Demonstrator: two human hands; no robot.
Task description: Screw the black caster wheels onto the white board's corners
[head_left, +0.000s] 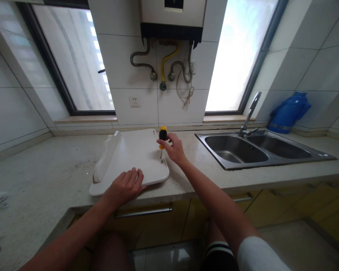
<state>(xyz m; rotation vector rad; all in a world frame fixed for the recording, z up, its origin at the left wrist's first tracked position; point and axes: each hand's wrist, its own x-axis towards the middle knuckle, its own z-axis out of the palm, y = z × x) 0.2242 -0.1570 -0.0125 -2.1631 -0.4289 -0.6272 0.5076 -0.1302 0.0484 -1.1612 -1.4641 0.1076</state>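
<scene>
A white panel (135,150) with a raised wall along its left side lies flat on the countertop. My left hand (128,182) grips its front edge, fingers bent over the top face and the thumb low by the rim. My right hand (173,148) is closed around a screwdriver (163,134) with a black and yellow handle. The screwdriver stands nearly upright, its shaft pointing down at the panel's right side near a small peg or screw (162,161). Whether the tip touches anything is too small to tell.
To the right, a double steel sink (237,150) with a faucet (248,116) is set into the countertop (59,162). A blue jug-like container (289,113) leans in the back right corner. A water heater (172,19) with hoses hangs on the wall. Drawer handles (144,212) line the front.
</scene>
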